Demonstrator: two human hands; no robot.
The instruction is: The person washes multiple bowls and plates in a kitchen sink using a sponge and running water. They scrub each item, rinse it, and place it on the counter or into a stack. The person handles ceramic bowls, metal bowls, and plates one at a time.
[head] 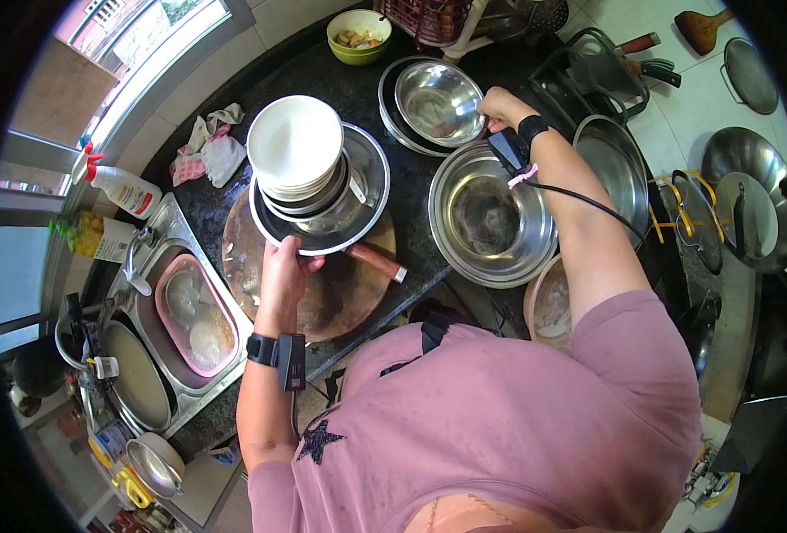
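My left hand (288, 270) grips the near rim of a wide steel basin (372, 160) over a round wooden chopping board (246, 286). Stacked in that basin are smaller metal bowls and a pile of white bowls (294, 136). From beneath it sticks out a wooden knife handle (376, 262). My right hand (500, 108) is closed at the right rim of a shiny steel bowl (433, 100), which rests on a larger dish. Nearer my body, under my right wrist, stand nested steel basins (483, 216); their base beneath the wrist is partly hidden.
At left is a steel sink (196, 380) holding a pink basin (166, 313), with a spray bottle (126, 192) behind. Cloths (213, 150) lie on the dark counter. A green bowl (358, 53) of food stands at the back, a dark rack (590, 73) at right.
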